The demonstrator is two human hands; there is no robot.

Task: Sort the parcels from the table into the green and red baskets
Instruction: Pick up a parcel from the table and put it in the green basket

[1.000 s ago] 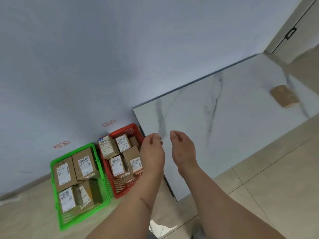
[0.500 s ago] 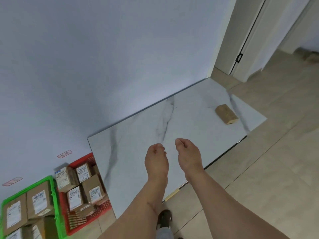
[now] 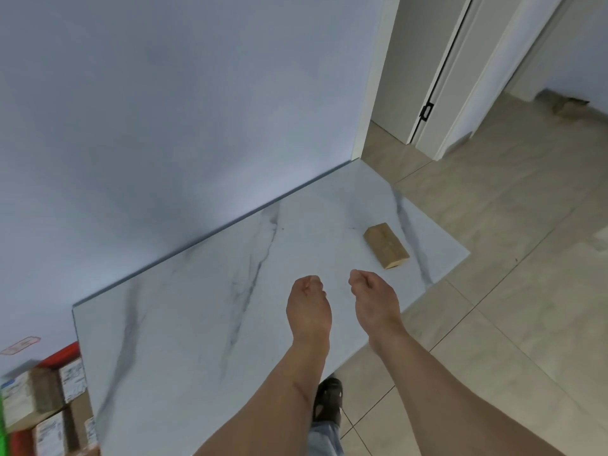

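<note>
Left hand (image 3: 309, 307) and right hand (image 3: 375, 299) loosely curled, empty, side by side above white marble-veined table (image 3: 197, 324), presumably poised for last brown cardboard parcel (image 3: 385, 245) at one o'clock.

Brown parcel (image 3: 386, 245); white grey-veined table (image 3: 204, 311); red basket (image 3: 62, 352).

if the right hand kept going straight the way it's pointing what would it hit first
Probably the brown parcel near the table's far right corner. The right hand points roughly toward it over bare marble, though depth is hard to judge.
</note>
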